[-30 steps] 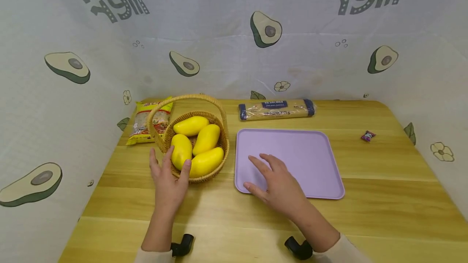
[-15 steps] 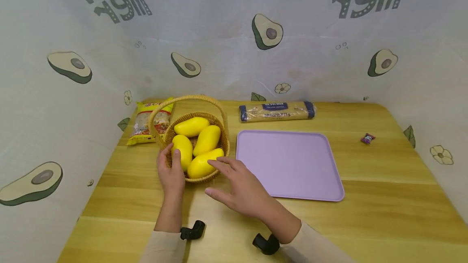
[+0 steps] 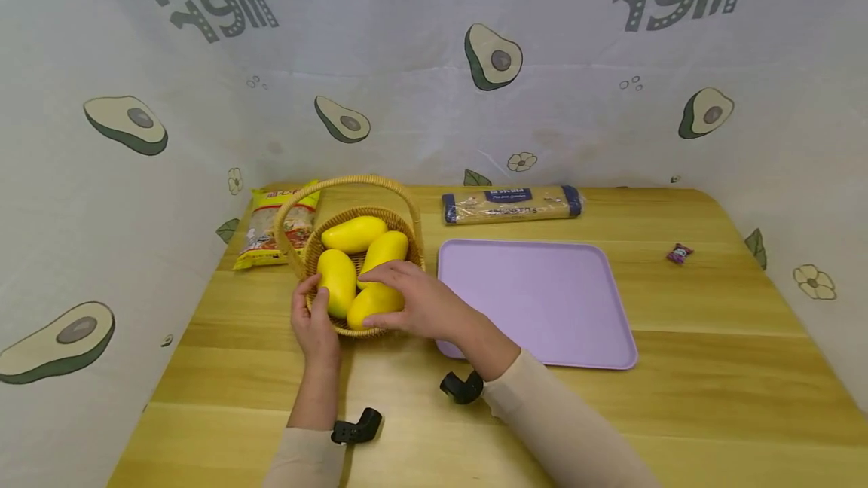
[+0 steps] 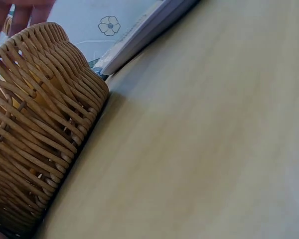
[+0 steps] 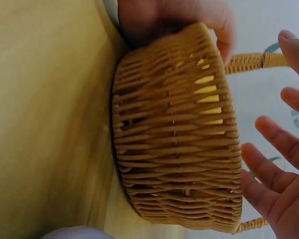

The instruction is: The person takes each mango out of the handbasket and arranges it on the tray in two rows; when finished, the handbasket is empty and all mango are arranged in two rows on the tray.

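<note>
A wicker basket [image 3: 415, 224] with an arched handle holds several yellow mangoes [image 3: 337, 281]. My left hand [image 3: 317, 331] grips the basket's left front rim, its thumb over the edge on the inner side. Above the front mango [image 3: 369, 307] is my right hand [image 3: 427, 303], thumb and fingers spread apart and partly hiding that fruit. In the right wrist view, the right fingers [image 5: 274, 144] reach over the rim, and the woven wall [image 5: 174, 144] hides most of the fruit. The left wrist view shows the basket's side [image 4: 45, 119] standing on the wooden table.
A lilac tray [image 3: 542, 300] lies to the right of the basket. Behind it is a pack of spaghetti [image 3: 511, 205]. A yellow food packet [image 3: 261, 236] leans in close behind the basket's left side, and a small purple wrapped sweet [image 3: 680, 253] lies far right on the table [image 3: 719, 382].
My right hand has moved left from over the tray to above the front mango. My left hand has shifted right and taken hold of the basket's rim.
</note>
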Available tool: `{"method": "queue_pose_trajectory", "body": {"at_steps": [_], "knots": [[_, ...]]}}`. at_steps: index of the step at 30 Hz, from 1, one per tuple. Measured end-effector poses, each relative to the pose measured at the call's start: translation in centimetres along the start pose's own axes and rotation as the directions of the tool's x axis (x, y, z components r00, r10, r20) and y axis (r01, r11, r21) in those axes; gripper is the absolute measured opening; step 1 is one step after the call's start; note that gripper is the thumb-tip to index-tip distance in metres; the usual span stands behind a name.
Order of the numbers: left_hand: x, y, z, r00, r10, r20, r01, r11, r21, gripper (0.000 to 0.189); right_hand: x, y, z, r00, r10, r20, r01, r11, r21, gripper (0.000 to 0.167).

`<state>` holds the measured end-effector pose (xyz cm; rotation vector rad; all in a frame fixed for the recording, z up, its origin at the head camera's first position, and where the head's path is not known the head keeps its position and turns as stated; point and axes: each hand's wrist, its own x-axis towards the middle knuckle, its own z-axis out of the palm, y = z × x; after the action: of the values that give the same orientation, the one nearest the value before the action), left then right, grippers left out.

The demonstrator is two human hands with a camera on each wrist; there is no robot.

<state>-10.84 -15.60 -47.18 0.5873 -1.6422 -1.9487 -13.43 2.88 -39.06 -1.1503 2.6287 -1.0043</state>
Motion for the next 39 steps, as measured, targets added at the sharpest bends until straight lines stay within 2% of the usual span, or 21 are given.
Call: {"method": "queue_pose_trajectory", "body": {"at_steps": [5, 14, 39], "knots": [[-0.1, 0.0, 0.0, 1.000, -0.010, 0.010, 0.010, 1.000, -0.005, 0.023, 1.5, 1.0, -0.1, 0.997, 0.033, 0.074, -0.033, 0.999, 0.008, 0.064], [0.0, -0.1, -0.1, 0.999, -0.009, 0.034, 0.009, 1.000, -0.008, 0.024, 3.0, 2.2, -0.2, 0.987, 0.059, 0.150, -0.058, 0.998, -0.008, 0.064], [0.2, 0.1, -0.1, 0.999, -0.018, 0.033, 0.018, 1.000, -0.022, 0.027, 3.9, 2.5, 0.3, 0.966, 0.051, 0.253, -0.021, 0.992, -0.122, 0.067]]}}
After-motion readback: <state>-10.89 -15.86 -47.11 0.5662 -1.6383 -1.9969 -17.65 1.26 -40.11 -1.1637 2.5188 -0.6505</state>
